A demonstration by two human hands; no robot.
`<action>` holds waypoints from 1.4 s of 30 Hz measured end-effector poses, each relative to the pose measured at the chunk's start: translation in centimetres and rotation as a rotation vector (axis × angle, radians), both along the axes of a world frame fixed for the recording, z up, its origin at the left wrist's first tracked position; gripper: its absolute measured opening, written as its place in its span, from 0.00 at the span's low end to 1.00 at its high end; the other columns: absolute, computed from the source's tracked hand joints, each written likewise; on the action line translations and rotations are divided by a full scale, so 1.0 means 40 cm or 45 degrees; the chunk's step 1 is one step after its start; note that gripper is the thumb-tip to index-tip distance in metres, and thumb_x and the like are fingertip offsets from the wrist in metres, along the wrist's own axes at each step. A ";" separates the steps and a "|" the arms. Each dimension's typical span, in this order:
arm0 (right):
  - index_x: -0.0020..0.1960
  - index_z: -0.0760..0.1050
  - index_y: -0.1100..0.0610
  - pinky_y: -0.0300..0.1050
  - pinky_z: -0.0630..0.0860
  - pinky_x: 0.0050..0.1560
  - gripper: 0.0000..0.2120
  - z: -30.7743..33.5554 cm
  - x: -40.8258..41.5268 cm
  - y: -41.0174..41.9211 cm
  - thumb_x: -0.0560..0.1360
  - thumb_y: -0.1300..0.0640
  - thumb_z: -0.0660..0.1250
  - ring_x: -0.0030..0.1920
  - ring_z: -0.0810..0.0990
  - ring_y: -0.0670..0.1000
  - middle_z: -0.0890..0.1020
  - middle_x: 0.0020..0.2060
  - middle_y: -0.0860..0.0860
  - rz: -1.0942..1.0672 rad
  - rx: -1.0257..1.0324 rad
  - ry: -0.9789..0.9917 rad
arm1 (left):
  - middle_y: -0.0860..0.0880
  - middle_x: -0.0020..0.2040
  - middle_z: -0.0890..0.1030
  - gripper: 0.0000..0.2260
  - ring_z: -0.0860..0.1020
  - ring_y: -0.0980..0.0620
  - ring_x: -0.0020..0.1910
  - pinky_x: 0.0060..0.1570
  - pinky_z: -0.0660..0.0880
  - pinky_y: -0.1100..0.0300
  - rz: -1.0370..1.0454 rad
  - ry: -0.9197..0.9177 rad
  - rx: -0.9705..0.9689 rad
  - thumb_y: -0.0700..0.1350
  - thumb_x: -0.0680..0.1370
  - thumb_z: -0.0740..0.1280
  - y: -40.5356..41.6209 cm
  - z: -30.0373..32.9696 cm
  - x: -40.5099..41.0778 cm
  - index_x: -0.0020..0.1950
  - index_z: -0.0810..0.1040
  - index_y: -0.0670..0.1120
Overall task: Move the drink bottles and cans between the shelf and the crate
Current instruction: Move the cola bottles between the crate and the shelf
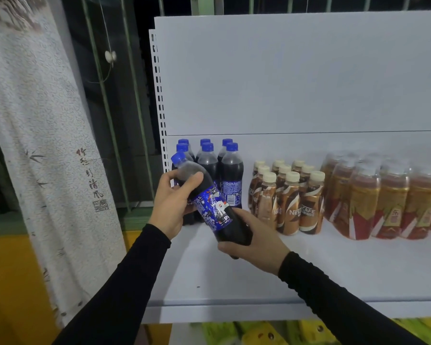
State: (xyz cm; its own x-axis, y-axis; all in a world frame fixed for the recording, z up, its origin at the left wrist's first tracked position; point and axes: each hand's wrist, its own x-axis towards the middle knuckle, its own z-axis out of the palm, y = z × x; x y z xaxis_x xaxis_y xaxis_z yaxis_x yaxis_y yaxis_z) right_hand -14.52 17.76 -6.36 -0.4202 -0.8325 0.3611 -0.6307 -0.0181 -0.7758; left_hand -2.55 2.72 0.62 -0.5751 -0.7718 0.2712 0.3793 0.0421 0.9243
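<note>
A broad strip of bare white shelf (234,282) is left open along the front edge, ahead of every row of drinks. Above the caps, open space is bounded at the back by the white back panel (296,75). The left rear corner is occupied by upright cola bottles (232,175) with blue caps, close against the perforated upright (159,95). A narrow gap is left between them and the block of Nescafé coffee bottles (290,202). Just right of these, the shelf is filled by shrink-wrapped tea bottles (383,197) up to the frame edge. The space before the cola rows is taken up by a tilted cola bottle (209,202), gripped by the left hand (171,200) and right hand (254,242).
</note>
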 end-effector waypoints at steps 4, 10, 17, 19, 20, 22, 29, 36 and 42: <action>0.69 0.67 0.42 0.37 0.75 0.57 0.37 -0.016 -0.002 -0.006 0.64 0.37 0.77 0.58 0.75 0.40 0.74 0.59 0.36 -0.143 -0.086 0.155 | 0.48 0.51 0.82 0.21 0.85 0.58 0.40 0.35 0.80 0.63 0.074 0.013 -0.037 0.46 0.77 0.73 -0.001 0.002 -0.004 0.65 0.69 0.47; 0.59 0.70 0.36 0.41 0.82 0.50 0.25 -0.015 -0.009 0.003 0.69 0.51 0.78 0.55 0.78 0.38 0.78 0.56 0.36 -0.066 -0.200 -0.157 | 0.47 0.58 0.79 0.18 0.82 0.50 0.53 0.45 0.80 0.56 -0.036 -0.025 -0.065 0.50 0.79 0.69 -0.013 0.008 -0.004 0.67 0.71 0.51; 0.65 0.69 0.39 0.33 0.78 0.50 0.26 -0.021 -0.024 -0.006 0.69 0.42 0.72 0.58 0.76 0.36 0.76 0.60 0.38 -0.007 -0.184 -0.179 | 0.47 0.53 0.81 0.17 0.85 0.53 0.44 0.41 0.83 0.54 -0.069 0.042 0.057 0.43 0.79 0.70 -0.021 0.003 -0.002 0.67 0.71 0.47; 0.67 0.69 0.41 0.35 0.79 0.50 0.30 -0.031 -0.030 -0.012 0.68 0.41 0.76 0.59 0.76 0.37 0.75 0.61 0.39 -0.029 -0.187 -0.150 | 0.47 0.52 0.81 0.18 0.85 0.54 0.41 0.37 0.82 0.57 -0.018 0.064 0.057 0.43 0.79 0.70 -0.023 0.002 -0.004 0.67 0.70 0.46; 0.69 0.68 0.42 0.36 0.80 0.52 0.35 -0.037 -0.034 -0.014 0.66 0.39 0.77 0.60 0.75 0.39 0.74 0.63 0.41 -0.052 -0.189 -0.117 | 0.47 0.52 0.81 0.19 0.85 0.55 0.41 0.36 0.82 0.58 0.008 0.071 0.056 0.44 0.79 0.70 -0.025 0.003 -0.006 0.67 0.69 0.46; 0.70 0.67 0.43 0.38 0.80 0.54 0.39 -0.046 -0.041 -0.020 0.63 0.37 0.77 0.62 0.74 0.42 0.73 0.65 0.43 -0.094 -0.201 -0.058 | 0.48 0.52 0.81 0.19 0.85 0.57 0.40 0.35 0.81 0.60 0.044 0.059 0.034 0.46 0.79 0.70 -0.027 0.010 -0.008 0.67 0.69 0.47; 0.66 0.70 0.46 0.37 0.79 0.53 0.27 -0.044 -0.037 -0.026 0.71 0.52 0.77 0.59 0.78 0.40 0.77 0.61 0.44 -0.033 -0.326 -0.189 | 0.45 0.57 0.80 0.14 0.82 0.48 0.54 0.48 0.80 0.50 -0.045 0.043 0.065 0.49 0.80 0.68 -0.047 0.019 -0.001 0.64 0.73 0.49; 0.69 0.66 0.45 0.32 0.77 0.53 0.27 -0.042 -0.033 -0.037 0.74 0.46 0.72 0.60 0.74 0.34 0.74 0.62 0.42 -0.019 -0.242 -0.147 | 0.44 0.52 0.82 0.15 0.84 0.49 0.47 0.46 0.82 0.48 -0.015 0.091 0.157 0.44 0.80 0.69 -0.057 0.013 0.000 0.65 0.72 0.42; 0.71 0.66 0.45 0.28 0.74 0.55 0.34 -0.048 -0.033 -0.037 0.69 0.46 0.77 0.60 0.73 0.33 0.73 0.63 0.40 -0.125 -0.245 -0.028 | 0.45 0.53 0.82 0.21 0.85 0.52 0.46 0.43 0.81 0.53 0.071 0.068 0.106 0.49 0.78 0.71 -0.048 0.012 -0.001 0.67 0.70 0.43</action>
